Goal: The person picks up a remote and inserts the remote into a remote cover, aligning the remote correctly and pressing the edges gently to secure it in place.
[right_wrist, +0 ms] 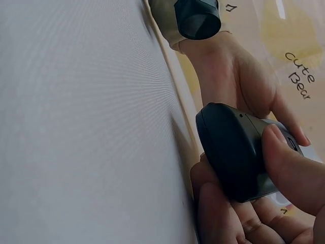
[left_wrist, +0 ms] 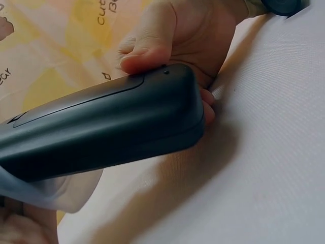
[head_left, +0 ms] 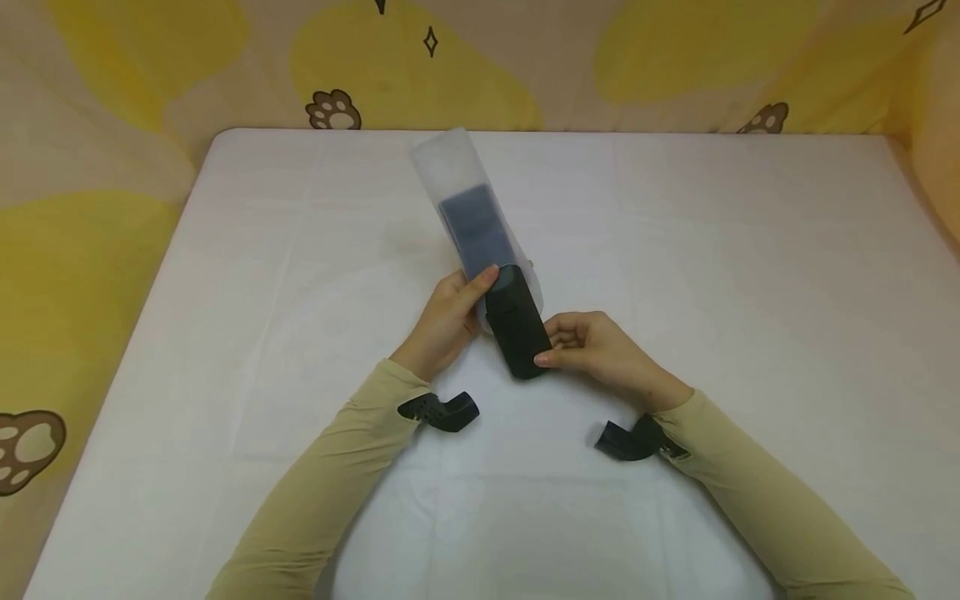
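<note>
A black remote control [head_left: 519, 329], seen from its back, is held up off the table near its middle, slanting so that its bare end points toward the person. Its battery cover [left_wrist: 109, 90] faces outward, with a small latch [right_wrist: 292, 144] at one end of it. The remote's far end meets a translucent plastic cover [head_left: 446, 162], which reaches on toward the back edge of the table. A blue-grey section [head_left: 480, 225] shows through that cover; whether it belongs to the remote I cannot tell. The left hand [head_left: 444, 321] grips the cover together with the remote, its thumb on top where the two meet and its other fingers underneath. The right hand [head_left: 596, 346] pinches the remote's bare end, thumb on the back, fingers curled beneath. Each wrist carries a black camera [head_left: 452, 412] just below the hand, at the cuff of a beige sleeve [head_left: 322, 483]. Under the hands lies a white tablecloth [head_left: 225, 333]. Around the table hangs a yellow and cream fabric [head_left: 480, 75] printed with brown paw prints [head_left: 332, 110], small star outlines and the words "Cute Bear" [right_wrist: 299, 68]
</note>
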Tool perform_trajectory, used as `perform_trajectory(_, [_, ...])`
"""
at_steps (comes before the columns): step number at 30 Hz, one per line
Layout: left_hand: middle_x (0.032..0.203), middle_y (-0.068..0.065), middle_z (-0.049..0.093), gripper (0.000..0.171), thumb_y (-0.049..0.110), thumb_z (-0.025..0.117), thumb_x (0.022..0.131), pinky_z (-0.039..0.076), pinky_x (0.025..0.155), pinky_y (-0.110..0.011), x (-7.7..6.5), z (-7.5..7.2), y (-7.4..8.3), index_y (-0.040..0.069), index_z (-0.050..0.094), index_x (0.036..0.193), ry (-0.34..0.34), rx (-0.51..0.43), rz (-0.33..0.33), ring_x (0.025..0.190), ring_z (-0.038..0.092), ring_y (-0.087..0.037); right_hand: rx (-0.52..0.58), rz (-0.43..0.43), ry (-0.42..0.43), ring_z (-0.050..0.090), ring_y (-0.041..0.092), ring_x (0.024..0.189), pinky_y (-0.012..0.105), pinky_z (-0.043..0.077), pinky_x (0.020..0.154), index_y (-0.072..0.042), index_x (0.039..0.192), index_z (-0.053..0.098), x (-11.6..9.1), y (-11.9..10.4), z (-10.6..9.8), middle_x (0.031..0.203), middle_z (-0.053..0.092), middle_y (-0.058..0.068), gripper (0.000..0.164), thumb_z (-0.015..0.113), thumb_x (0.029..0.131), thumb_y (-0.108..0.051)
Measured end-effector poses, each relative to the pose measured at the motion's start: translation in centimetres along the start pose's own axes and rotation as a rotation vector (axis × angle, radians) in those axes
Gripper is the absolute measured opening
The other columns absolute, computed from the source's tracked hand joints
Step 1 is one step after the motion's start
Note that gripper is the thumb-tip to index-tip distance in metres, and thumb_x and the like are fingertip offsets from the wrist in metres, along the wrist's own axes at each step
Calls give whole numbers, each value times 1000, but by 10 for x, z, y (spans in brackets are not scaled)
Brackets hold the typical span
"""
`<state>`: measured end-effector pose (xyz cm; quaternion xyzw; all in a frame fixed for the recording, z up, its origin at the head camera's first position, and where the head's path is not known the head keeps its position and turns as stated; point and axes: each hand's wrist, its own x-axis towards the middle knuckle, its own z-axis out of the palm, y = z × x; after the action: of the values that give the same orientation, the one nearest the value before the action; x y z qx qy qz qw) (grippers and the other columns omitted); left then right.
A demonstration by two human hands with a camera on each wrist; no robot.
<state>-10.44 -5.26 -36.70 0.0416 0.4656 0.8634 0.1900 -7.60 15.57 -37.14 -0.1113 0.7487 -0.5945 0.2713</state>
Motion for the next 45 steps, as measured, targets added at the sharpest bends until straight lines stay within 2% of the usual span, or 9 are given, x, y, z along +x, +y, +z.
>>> perform_trajectory(9, [109, -4, 65, 27, 10, 40, 101, 47, 92, -30, -1, 1, -1, -6, 49, 121, -45, 15, -11, 105, 59, -16, 36, 11, 10, 62, 12, 75, 21, 50, 68, 5, 102, 63, -1, -2, 1, 83, 68, 7, 24, 71, 82, -5])
perform_trajectory(18, [106, -3, 63, 24, 11, 43, 101, 48, 89, -26, -1, 0, -2, -4, 49, 118, -36, 21, -26, 101, 59, -13, 48, 11, 12, 61, 12, 73, 21, 50, 68, 6, 101, 63, -1, -2, 1, 82, 68, 7, 22, 71, 83, -5])
perform_trajectory(27, [111, -5, 63, 39, 18, 51, 99, 46, 94, -30, -1, 0, -3, -10, 45, 125, -57, 38, -20, 105, 58, -15, 30, 6, 17, 62, 12, 74, 21, 50, 69, 5, 101, 64, -1, -3, 1, 82, 69, 7, 22, 70, 83, -5])
perform_trajectory(32, [120, -13, 61, 37, 14, 45, 100, 46, 94, -31, -2, 0, -2, -12, 43, 128, -59, 57, -28, 106, 59, -15, 30, -3, 15, 60, 11, 71, 21, 49, 67, 5, 99, 64, -1, -2, 1, 80, 68, 6, 20, 70, 83, -5])
perform_trajectory(38, [132, -25, 50, 37, 11, 40, 101, 46, 93, -30, -2, 1, -1, -12, 41, 130, -69, 76, -35, 107, 58, -15, 43, -7, 19, 59, 11, 71, 21, 48, 67, 5, 99, 63, -1, -2, 2, 79, 67, 6, 20, 70, 83, -4])
perform_trajectory(45, [135, -28, 45, 39, 12, 40, 102, 46, 94, -30, -2, 1, -2, -12, 38, 133, -84, 92, -36, 109, 57, -15, 66, -15, 22, 61, 10, 72, 21, 50, 69, 7, 100, 63, -1, -2, 2, 80, 68, 6, 21, 69, 83, -2])
